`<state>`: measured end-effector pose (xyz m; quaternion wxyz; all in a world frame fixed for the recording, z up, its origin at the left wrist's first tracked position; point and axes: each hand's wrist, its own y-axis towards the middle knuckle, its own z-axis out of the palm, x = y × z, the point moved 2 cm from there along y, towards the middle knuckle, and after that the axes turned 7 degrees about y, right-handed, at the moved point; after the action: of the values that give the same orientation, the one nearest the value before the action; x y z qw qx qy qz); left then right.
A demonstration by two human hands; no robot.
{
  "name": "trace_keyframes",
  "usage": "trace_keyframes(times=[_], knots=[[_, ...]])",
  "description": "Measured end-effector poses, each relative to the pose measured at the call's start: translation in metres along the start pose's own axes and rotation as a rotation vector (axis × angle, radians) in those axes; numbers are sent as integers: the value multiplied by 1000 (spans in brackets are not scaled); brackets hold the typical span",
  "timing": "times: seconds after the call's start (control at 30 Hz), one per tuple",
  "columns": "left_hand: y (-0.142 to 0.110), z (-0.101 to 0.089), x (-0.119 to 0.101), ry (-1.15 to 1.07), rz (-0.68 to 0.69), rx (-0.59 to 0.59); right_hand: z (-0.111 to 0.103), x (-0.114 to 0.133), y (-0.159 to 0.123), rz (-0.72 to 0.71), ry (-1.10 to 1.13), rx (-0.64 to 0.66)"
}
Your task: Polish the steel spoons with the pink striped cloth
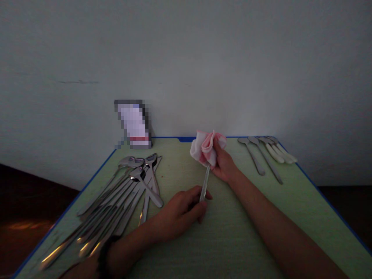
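Note:
Near the middle of the table, my left hand [186,211] pinches the handle of a metal utensil [205,184] between thumb and fingers. The utensil points up and away, and its far end is hidden inside a pink and white cloth [207,149], so I cannot see whether it is a spoon. My right hand [223,162] is closed on that cloth, bunched around the utensil's far end. To the left of my left hand lies a pile of metal spoons and other long-handled cutlery [128,193], partly behind my forearm.
At the far right, two metal spoons [255,157] lie beside several white-handled utensils [276,151]. A blurred, pixelated device with a lit screen [135,122] leans at the back left. The green table [232,240] has a blue edge and stands against a grey wall [186,69].

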<state>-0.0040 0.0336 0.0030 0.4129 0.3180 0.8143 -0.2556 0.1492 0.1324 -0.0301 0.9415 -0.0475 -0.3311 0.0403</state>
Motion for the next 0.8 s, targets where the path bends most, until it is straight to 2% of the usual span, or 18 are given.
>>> trace_keyframes(times=[0.47,0.8], knots=[[0,1,-2,4,-31,5,1,-1,-1,21,52,3],[0,1,0,2,-21,10,1,-2,-1,24,4,-14]])
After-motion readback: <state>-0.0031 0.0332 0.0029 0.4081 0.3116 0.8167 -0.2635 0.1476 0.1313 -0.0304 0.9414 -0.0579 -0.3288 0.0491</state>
